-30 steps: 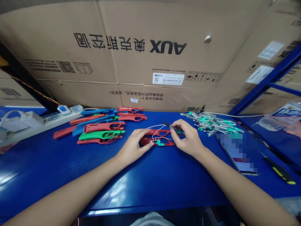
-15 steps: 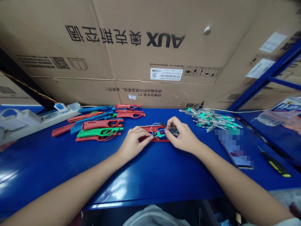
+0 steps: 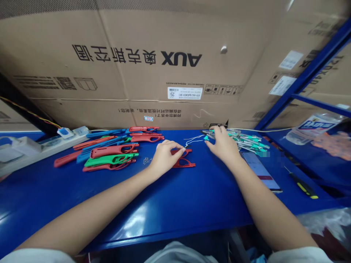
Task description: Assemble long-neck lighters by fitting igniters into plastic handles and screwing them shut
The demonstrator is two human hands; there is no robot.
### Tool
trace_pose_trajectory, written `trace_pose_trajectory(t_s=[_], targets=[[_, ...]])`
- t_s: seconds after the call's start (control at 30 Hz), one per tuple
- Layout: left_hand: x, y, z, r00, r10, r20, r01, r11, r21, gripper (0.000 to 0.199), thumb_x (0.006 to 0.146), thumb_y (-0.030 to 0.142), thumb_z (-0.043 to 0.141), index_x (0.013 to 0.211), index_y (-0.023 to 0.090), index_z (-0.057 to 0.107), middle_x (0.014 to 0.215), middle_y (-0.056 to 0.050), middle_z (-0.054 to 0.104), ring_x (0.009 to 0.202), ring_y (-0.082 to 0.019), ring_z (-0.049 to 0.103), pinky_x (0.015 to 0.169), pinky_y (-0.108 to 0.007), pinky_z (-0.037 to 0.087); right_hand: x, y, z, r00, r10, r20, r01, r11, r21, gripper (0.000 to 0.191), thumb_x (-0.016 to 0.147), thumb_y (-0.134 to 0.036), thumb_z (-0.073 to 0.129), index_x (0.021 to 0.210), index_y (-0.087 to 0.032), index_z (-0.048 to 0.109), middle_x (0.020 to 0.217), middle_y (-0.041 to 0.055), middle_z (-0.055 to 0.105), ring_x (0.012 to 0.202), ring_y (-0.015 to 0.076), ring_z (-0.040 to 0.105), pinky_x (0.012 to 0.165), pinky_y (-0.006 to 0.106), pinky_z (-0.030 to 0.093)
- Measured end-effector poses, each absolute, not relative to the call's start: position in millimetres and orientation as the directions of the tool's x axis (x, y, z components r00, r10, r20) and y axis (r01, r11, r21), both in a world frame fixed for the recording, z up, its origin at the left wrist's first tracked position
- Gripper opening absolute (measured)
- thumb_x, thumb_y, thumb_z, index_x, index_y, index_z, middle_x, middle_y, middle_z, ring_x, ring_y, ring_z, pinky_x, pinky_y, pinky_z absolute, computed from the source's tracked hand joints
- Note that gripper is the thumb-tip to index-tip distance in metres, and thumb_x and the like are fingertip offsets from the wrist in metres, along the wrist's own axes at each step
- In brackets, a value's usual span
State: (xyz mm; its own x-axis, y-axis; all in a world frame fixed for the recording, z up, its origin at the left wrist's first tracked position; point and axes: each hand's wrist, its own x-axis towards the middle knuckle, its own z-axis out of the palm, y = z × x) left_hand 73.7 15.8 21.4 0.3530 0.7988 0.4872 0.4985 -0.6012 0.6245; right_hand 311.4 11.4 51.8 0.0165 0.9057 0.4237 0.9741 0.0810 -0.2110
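My left hand (image 3: pixel 166 157) pinches the end of thin white wires (image 3: pixel 194 140) between thumb and forefinger. Beneath those fingertips lies a red lighter shell (image 3: pixel 186 165), partly covered by the hand. The wires stretch right towards a small green plastic piece (image 3: pixel 206 138) by my right thumb. My right hand (image 3: pixel 225 146) is at the near left edge of a pile of lighter inner assemblies (image 3: pixel 251 140), metal tubes with green parts. Its bent fingers close around one assembly, mostly hidden by the hand.
Red, blue and green lighter shells (image 3: pixel 111 150) lie at left, with small screws (image 3: pixel 147 160) beside them. A power strip (image 3: pixel 49 144) stands far left. A phone (image 3: pixel 261 173) and a screwdriver (image 3: pixel 303 185) lie at right. A large cardboard box (image 3: pixel 131 80) backs the blue table (image 3: pixel 153 208).
My right hand has moved from above the red shell to the pile on the right, and the green part has left the shell. My left hand stays by the shell. The view has shifted.
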Motion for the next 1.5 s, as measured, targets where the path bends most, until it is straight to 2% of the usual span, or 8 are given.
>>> trace_pose_trajectory(t_s=[0.13,0.33,0.43,0.6,0.73,0.9,1.27,1.5], targets=[[80.6,17.3,30.0,0.362,0.792,0.491,0.496,-0.61,0.618,0.01,0.09,0.025,0.068,0.084,0.022,0.074,0.088,-0.001,0.077,0.088,-0.021,0.066,0.088,-0.039,0.048,315.9,14.2,48.7,-0.039,0.892,0.451,0.935,0.192,-0.299,0.027,0.085,-0.029,0.061,0.111,-0.021,0.061,0.112,0.0115,0.064,0.092,0.0267,0.064,0.066,0.033,0.046],[40.9,-0.3,35.8,0.273,0.838,0.472,0.537,-0.54,0.648,0.013,0.09,0.031,0.065,0.084,0.021,0.072,0.092,-0.004,0.077,0.092,-0.024,0.068,0.09,-0.041,0.049,298.0,3.9,51.0,-0.18,0.826,0.534,0.875,0.383,-0.298,0.024,0.094,-0.043,0.057,0.095,-0.021,0.063,0.094,0.0065,0.065,0.084,0.0227,0.064,0.068,0.033,0.046],[16.3,-10.9,33.4,0.217,0.89,0.4,0.543,-0.451,0.709,0.015,0.088,0.035,0.066,0.087,0.021,0.072,0.095,-0.005,0.076,0.093,-0.025,0.068,0.09,-0.042,0.051,286.8,-5.8,53.7,-0.294,0.763,0.576,0.801,0.526,-0.287,0.024,0.1,-0.038,0.048,0.091,-0.021,0.062,0.091,0.0055,0.066,0.087,0.0213,0.064,0.073,0.033,0.047],[0.4,-11.6,25.5,0.085,0.951,0.298,0.181,-0.309,0.934,0.034,0.089,0.028,0.055,0.12,0.02,0.064,0.119,-0.008,0.071,0.107,-0.022,0.066,0.1,-0.042,0.049,268.4,-20.9,49.8,-0.37,0.716,0.592,0.694,0.637,-0.337,0.016,0.1,-0.033,0.049,0.108,-0.022,0.058,0.097,0.0057,0.066,0.088,0.0202,0.064,0.074,0.032,0.049],[6.1,-12.6,21.9,0.242,0.963,0.117,-0.084,-0.1,0.991,0.038,0.094,0.043,0.057,0.122,0.019,0.066,0.129,-0.01,0.067,0.119,-0.025,0.063,0.11,-0.041,0.042,259.9,-23.3,41.1,-0.343,0.759,0.553,0.608,0.629,-0.485,0.011,0.099,-0.031,0.051,0.106,-0.022,0.052,0.095,0.0049,0.064,0.08,0.0174,0.062,0.071,0.031,0.05],[17.0,-23.8,20.6,0.489,0.857,-0.161,-0.184,0.282,0.941,0.056,0.092,0.064,0.055,0.12,0.018,0.069,0.125,-0.012,0.07,0.116,-0.028,0.064,0.108,-0.043,0.042,255.7,-19.7,32.8,-0.426,0.685,0.59,0.522,0.719,-0.458,0.004,0.098,-0.022,0.05,0.102,-0.022,0.051,0.092,0.0046,0.058,0.079,0.0163,0.057,0.072,0.031,0.049],[11.8,-23.2,22.1,0.755,0.506,-0.417,-0.046,0.676,0.736,0.07,0.099,0.065,0.034,0.116,0.008,0.071,0.091,-0.012,0.072,0.071,-0.015,0.066,0.063,-0.024,0.052,258.4,-18.7,31.9,-0.542,0.597,0.591,0.478,0.798,-0.367,0.01,0.099,-0.017,0.045,0.104,-0.021,0.052,0.093,0.0072,0.058,0.08,0.0182,0.055,0.071,0.033,0.049],[12.7,-28.3,27.5,0.796,0.516,-0.317,-0.065,0.593,0.802,0.06,0.098,0.062,0.041,0.097,0.011,0.074,0.047,0.004,0.042,0.034,-0.01,0.043,0.032,-0.021,0.031,262.1,-20.6,38.8,-0.682,0.492,0.542,0.488,0.857,-0.164,0.021,0.099,-0.025,0.041,0.112,-0.017,0.056,0.1,0.0121,0.064,0.088,0.0235,0.056,0.074,0.037,0.049]])
